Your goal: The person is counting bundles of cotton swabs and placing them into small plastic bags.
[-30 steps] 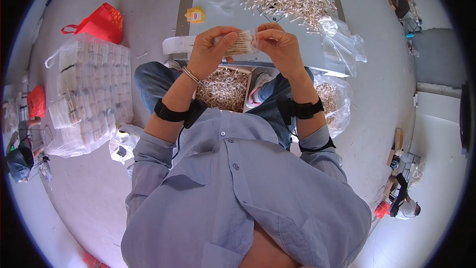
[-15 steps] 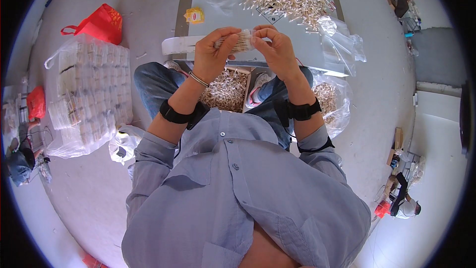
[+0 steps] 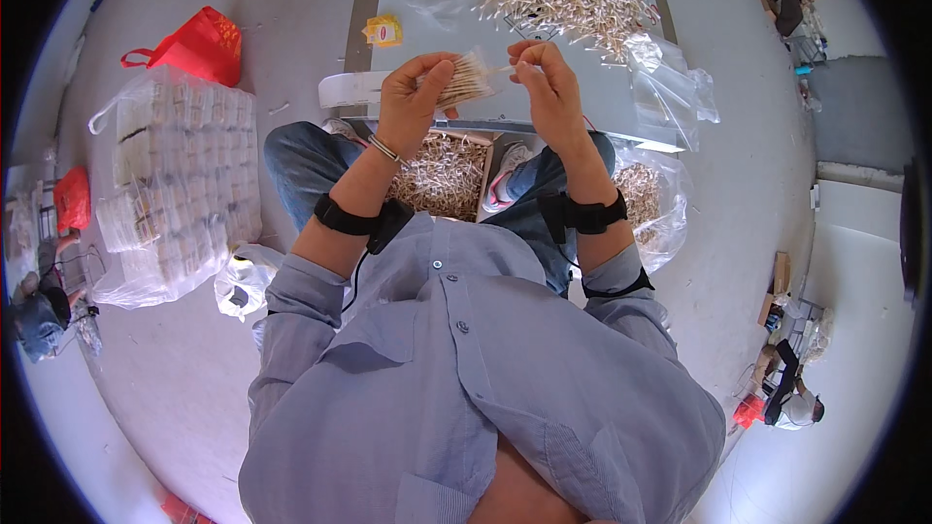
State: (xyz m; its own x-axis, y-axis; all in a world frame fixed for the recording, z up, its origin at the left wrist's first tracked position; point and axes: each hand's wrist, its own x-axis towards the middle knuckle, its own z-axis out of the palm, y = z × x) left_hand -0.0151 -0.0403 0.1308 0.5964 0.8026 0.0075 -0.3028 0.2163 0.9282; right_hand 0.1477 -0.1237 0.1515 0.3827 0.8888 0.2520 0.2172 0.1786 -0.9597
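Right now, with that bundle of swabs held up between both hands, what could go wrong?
The left hand alone pinches the bundle of cotton swabs, so some could slide out and drop into the box of loose swabs on the lap. The right hand grips only a single swab tip; a tug might fan the bundle apart.

Two hands (image 3: 413,102), one red bag (image 3: 199,44), one yellow packet (image 3: 384,31), two black wristbands (image 3: 354,218).

Clear bag of packs (image 3: 175,184) left
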